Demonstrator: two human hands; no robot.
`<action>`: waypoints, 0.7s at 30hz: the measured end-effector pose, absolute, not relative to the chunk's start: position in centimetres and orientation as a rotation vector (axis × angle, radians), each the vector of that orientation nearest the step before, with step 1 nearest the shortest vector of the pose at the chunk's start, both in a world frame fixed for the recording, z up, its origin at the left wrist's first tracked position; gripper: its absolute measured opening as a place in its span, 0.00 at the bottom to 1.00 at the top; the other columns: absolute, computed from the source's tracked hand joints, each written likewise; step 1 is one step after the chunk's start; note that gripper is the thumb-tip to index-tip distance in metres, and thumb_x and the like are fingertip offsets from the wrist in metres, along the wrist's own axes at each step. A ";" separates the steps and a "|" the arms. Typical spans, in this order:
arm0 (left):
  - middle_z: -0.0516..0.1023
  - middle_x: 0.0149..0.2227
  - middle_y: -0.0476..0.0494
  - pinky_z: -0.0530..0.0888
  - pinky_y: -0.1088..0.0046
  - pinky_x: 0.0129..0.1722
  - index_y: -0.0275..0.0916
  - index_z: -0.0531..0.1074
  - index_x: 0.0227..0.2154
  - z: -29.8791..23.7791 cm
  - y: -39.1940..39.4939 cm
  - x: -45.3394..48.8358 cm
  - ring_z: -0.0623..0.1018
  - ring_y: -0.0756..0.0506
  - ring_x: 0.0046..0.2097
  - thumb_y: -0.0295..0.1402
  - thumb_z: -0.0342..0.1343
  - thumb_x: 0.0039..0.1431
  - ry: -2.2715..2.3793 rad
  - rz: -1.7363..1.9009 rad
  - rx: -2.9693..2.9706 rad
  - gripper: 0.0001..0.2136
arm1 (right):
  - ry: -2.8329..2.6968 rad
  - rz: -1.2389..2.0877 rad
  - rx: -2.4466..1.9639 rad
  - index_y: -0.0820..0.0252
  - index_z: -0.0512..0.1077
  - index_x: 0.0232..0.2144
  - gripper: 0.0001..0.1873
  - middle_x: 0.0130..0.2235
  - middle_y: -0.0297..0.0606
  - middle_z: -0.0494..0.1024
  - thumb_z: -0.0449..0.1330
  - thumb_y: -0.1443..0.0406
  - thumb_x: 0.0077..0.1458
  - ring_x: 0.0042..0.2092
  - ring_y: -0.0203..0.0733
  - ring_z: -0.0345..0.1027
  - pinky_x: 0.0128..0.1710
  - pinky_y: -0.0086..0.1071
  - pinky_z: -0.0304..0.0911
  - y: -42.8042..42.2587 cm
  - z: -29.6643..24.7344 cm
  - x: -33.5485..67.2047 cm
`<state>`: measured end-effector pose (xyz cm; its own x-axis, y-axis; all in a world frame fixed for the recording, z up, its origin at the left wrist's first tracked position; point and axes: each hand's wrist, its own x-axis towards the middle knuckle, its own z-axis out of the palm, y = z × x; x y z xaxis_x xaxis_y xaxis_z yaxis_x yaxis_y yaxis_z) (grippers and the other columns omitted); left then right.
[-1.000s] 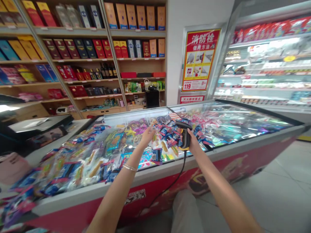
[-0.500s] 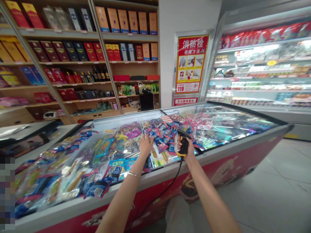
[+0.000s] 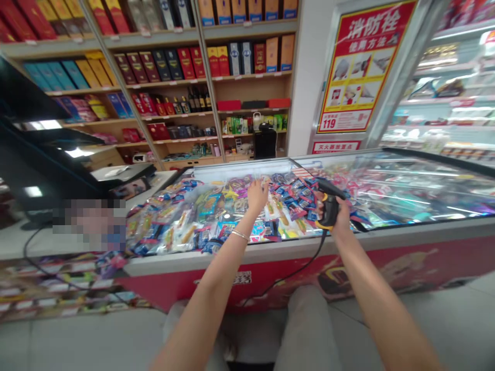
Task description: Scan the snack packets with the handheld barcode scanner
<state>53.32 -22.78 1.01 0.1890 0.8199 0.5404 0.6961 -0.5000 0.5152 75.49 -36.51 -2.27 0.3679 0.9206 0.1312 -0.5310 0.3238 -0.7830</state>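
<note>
In my right hand is a black and yellow barcode scanner, its head tilted over the glass and its cable hanging down the freezer front. My left hand, with a bangle at the wrist, reaches over the snack packets with its fingers stretched out; the fingertips are partly lost among the packets. Purple packets lie just left of it. To its right is a pile of blue and red packets. Clear packets with yellowish snacks lie between the two hands.
The chest freezer has a glass top and red front. At left stand a dark monitor and a counter. Shelves with boxes and bottles rise behind, beside a red fire-hydrant sign. A refrigerated display is at right.
My view has swung left and down, bringing in the monitor and my knees. My left hand has moved slightly farther in over the packets; the scanner stays in my right hand.
</note>
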 end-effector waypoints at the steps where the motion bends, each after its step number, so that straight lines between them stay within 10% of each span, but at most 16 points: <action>1: 0.74 0.49 0.33 0.65 0.65 0.52 0.35 0.67 0.49 1.9 -22.4 51.5 0.72 0.40 0.52 0.38 0.44 0.64 1.498 1.222 2.311 0.16 | -0.648 1.071 -0.688 0.59 0.71 0.39 0.22 0.25 0.36 0.74 0.52 0.51 0.50 0.20 0.35 0.62 0.13 0.25 0.57 -36.4 -1.7 74.7; 15: 0.72 0.49 0.29 0.67 0.60 0.49 0.36 0.68 0.47 2.1 -19.0 23.7 0.72 0.34 0.52 0.32 0.54 0.52 2.220 0.807 2.053 0.18 | -0.836 1.489 -0.687 0.63 0.73 0.37 0.19 0.24 0.40 0.76 0.52 0.55 0.53 0.20 0.36 0.65 0.16 0.26 0.61 -28.0 1.9 54.8; 21: 0.77 0.34 0.29 0.69 0.55 0.42 0.34 0.72 0.26 -2.4 -16.7 20.2 0.76 0.27 0.45 0.32 0.64 0.37 1.930 0.797 1.964 0.11 | -0.808 1.643 -0.850 0.64 0.72 0.31 0.16 0.20 0.41 0.75 0.50 0.58 0.58 0.16 0.35 0.64 0.14 0.25 0.60 -23.9 0.0 49.8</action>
<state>20.18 -16.71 -2.35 -0.0413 0.9807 0.1911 0.8295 -0.0729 0.5537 49.75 -23.93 0.02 -0.1785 0.9753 -0.1305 -0.4923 -0.2033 -0.8464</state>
